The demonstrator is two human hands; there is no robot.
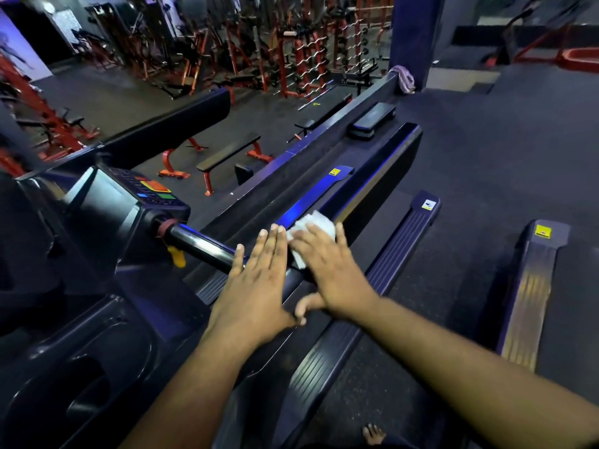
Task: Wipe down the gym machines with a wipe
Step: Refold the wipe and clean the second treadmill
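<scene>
A black treadmill handrail (pixel 197 243) runs from the console (pixel 129 202) toward me. My left hand (pixel 256 280) lies flat on the rail with straight fingers. Just to its right, my right hand (pixel 327 267) presses a white wipe (pixel 311 223) down on the rail with flat fingers. The wipe sticks out past the fingertips and below the palm's left edge. The rail's near end is hidden under both hands.
A yellow safety clip (pixel 177 257) hangs under the rail near the console. Treadmill side rails (pixel 402 251) and a second treadmill (pixel 531 286) lie to the right. Red benches (pixel 227 157) and weight racks (pixel 308 53) fill the floor beyond. A bare foot (pixel 374 434) shows at the bottom.
</scene>
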